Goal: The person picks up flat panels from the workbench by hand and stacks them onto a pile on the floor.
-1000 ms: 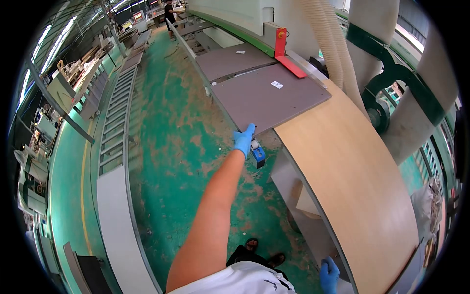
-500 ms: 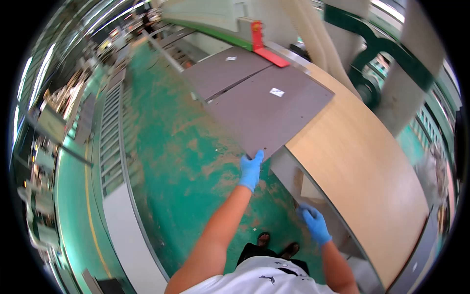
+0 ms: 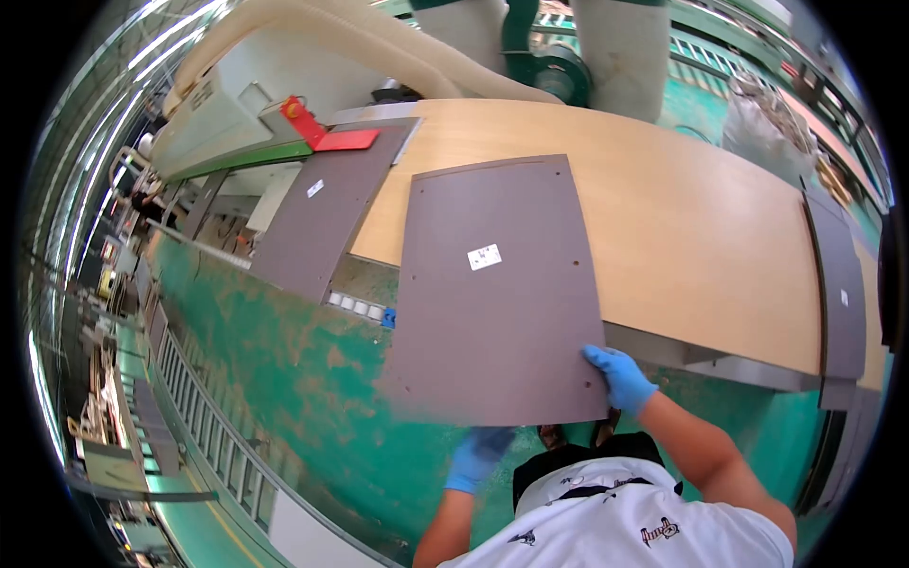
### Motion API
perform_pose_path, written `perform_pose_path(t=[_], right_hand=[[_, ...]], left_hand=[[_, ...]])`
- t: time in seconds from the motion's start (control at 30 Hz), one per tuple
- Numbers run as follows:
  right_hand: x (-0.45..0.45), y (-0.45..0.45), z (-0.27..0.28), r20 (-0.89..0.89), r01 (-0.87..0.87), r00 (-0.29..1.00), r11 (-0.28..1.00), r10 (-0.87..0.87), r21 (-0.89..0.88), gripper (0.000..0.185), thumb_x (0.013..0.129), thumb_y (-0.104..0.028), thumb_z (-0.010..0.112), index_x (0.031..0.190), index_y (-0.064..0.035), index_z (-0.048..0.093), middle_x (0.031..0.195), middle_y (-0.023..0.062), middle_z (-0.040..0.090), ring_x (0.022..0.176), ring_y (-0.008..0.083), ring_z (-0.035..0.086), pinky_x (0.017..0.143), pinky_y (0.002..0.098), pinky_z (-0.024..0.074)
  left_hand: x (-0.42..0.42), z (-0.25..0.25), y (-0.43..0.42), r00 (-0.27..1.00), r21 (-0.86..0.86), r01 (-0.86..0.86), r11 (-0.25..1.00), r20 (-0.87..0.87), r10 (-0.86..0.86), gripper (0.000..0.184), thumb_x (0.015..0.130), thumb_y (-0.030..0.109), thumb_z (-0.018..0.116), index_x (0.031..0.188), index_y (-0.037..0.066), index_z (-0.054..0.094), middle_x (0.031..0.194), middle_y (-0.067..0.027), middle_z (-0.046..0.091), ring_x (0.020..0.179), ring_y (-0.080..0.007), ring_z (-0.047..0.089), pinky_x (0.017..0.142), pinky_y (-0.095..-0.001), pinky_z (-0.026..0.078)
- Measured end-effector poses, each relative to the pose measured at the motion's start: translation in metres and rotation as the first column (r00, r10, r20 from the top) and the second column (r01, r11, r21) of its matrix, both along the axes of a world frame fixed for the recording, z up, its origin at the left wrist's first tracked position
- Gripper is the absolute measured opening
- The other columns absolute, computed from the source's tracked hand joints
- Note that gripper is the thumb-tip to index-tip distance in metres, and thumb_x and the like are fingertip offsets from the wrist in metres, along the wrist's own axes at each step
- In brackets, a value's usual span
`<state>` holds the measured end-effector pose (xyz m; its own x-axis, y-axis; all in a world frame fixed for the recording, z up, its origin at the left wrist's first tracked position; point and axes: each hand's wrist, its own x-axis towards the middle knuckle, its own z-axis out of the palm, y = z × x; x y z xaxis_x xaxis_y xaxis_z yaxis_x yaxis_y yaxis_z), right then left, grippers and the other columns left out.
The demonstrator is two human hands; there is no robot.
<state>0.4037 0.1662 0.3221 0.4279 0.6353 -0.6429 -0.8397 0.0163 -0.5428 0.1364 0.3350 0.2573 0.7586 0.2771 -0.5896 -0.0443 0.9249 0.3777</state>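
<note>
A brown panel [image 3: 497, 312] with a white label [image 3: 484, 257] and small holes lies partly over the wooden tabletop [image 3: 701, 227], its near end sticking out over the floor. My right hand [image 3: 620, 377], in a blue glove, grips the panel's right edge near the corner. Below the panel's near edge is my left hand [image 3: 478, 457], gloved too and smeared by motion; its fingers are partly hidden, and whether they touch the panel is unclear. Another brown panel [image 3: 327, 204] lies to the left, by the red guard [image 3: 346, 139] of the machine.
White rollers [image 3: 355, 305] line the machine's near edge. Dark panels [image 3: 838, 284] stand at the table's right end. Pale hoses [image 3: 407, 47] run behind. A roller conveyor [image 3: 213, 407] is at the left. A person [image 3: 147, 204] is far left.
The nearer brown panel has moved right, away from the machine and onto the wooden tabletop. My right hand has come up to its right edge. The view has turned right.
</note>
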Motion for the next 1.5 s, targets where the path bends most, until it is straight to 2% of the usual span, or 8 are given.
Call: perform_pose_path(t=[0.13, 0.2, 0.33, 1.0, 1.13, 1.2, 1.3, 1.5], right_hand=[[0.007, -0.103, 0.004, 0.113, 0.074, 0.992, 0.975, -0.052, -0.209, 0.048, 0.094, -0.033, 0.063, 0.122, 0.0061, 0.057, 0.109, 0.0134, 0.067, 0.094, 0.023, 0.067, 0.084, 0.0364, 0.0555], [0.004, -0.144, 0.021, 0.156, 0.138, 0.983, 0.938, -0.092, -0.319, 0.049, 0.094, -0.035, 0.062, 0.12, 0.0065, 0.059, 0.106, 0.0129, 0.068, 0.09, 0.0212, 0.067, 0.081, 0.0346, 0.0552], [-0.004, -0.232, 0.022, 0.447, 0.369, 0.882, 0.804, -0.146, -0.465, 0.051, 0.094, -0.041, 0.06, 0.108, 0.0077, 0.065, 0.094, 0.0104, 0.069, 0.078, 0.0146, 0.064, 0.072, 0.0292, 0.0529], [0.137, -0.76, 0.082, 0.756, 0.786, 0.6, 0.368, -0.26, -0.497, 0.034, 0.09, -0.034, 0.063, 0.089, -0.0002, 0.069, 0.066, -0.001, 0.057, 0.055, 0.0093, 0.05, 0.051, 0.0264, 0.0412], [0.218, -0.843, 0.045, 0.758, 0.732, 0.652, 0.282, -0.022, -0.621, 0.041, 0.087, -0.041, 0.063, 0.092, -0.0006, 0.069, 0.071, 0.0043, 0.06, 0.064, 0.0159, 0.057, 0.061, 0.0326, 0.0469], [0.247, -0.85, 0.054, 0.757, 0.72, 0.636, 0.238, 0.148, -0.652, 0.045, 0.086, -0.043, 0.062, 0.099, -0.0004, 0.068, 0.078, 0.0083, 0.065, 0.072, 0.0205, 0.062, 0.068, 0.0369, 0.0499], [0.287, -0.818, 0.045, 0.574, 0.92, 0.315, -0.094, 0.756, -0.38, 0.057, 0.085, -0.041, 0.059, 0.13, -0.0059, 0.056, 0.127, 0.0204, 0.059, 0.12, 0.0376, 0.052, 0.104, 0.0509, 0.0361], [0.275, -0.838, -0.003, 0.411, 0.899, 0.364, -0.2, 0.836, -0.389, 0.052, 0.091, -0.039, 0.055, 0.128, -0.0023, 0.059, 0.129, 0.021, 0.059, 0.124, 0.0398, 0.049, 0.109, 0.0491, 0.0349]], left_hand=[[-0.042, -0.006, 0.054, 0.873, -0.435, 0.09, 0.896, 0.468, 0.139, 0.067, 0.097, 0.055, 0.033, 0.137, 0.003, 0.046, 0.134, -0.0158, 0.055, 0.122, -0.0327, 0.053, 0.104, -0.0455, 0.043], [0.005, 0.051, 0.04, 0.987, 0.098, 0.106, 0.99, -0.127, -0.093, 0.072, 0.097, 0.059, 0.023, 0.134, 0.003, 0.048, 0.134, -0.0155, 0.055, 0.119, -0.032, 0.055, 0.099, -0.0426, 0.046], [0.068, 0.04, -0.048, 0.944, 0.555, 0.261, 0.79, -0.319, -0.087, 0.049, 0.101, 0.034, 0.048, 0.131, -0.004, 0.05, 0.126, -0.0132, 0.06, 0.107, -0.0238, 0.062, 0.093, -0.0364, 0.05], [0.422, 0.093, -0.529, 0.795, 0.403, 0.55, 0.732, 0.018, -0.607, 0.026, 0.098, 0.026, 0.058, 0.101, 0.0, 0.061, 0.094, -0.0073, 0.066, 0.08, -0.0158, 0.063, 0.073, -0.031, 0.054], [0.484, 0.104, -0.589, 0.782, 0.507, 0.557, 0.658, -0.053, -0.621, 0.029, 0.097, 0.028, 0.059, 0.102, -0.001, 0.06, 0.094, -0.0082, 0.066, 0.083, -0.0163, 0.063, 0.076, -0.0317, 0.053], [0.507, 0.122, -0.588, 0.467, 0.613, 0.776, 0.145, -0.405, -0.786, 0.045, 0.096, 0.031, 0.061, 0.124, -0.003, 0.057, 0.112, -0.0152, 0.065, 0.099, -0.0193, 0.064, 0.089, -0.0355, 0.052], [0.496, 0.118, -0.556, 0.554, 0.903, 0.427, -0.045, -0.301, -0.776, 0.047, 0.098, 0.034, 0.057, 0.129, -0.002, 0.055, 0.119, -0.0159, 0.064, 0.107, -0.0206, 0.063, 0.092, -0.0367, 0.051], [0.417, 0.103, -0.41, 0.489, 0.489, 0.807, 0.331, -0.239, -0.839, 0.044, 0.1, 0.035, 0.052, 0.127, 0.001, 0.058, 0.121, -0.0145, 0.065, 0.11, -0.0251, 0.065, 0.094, -0.0393, 0.052]])
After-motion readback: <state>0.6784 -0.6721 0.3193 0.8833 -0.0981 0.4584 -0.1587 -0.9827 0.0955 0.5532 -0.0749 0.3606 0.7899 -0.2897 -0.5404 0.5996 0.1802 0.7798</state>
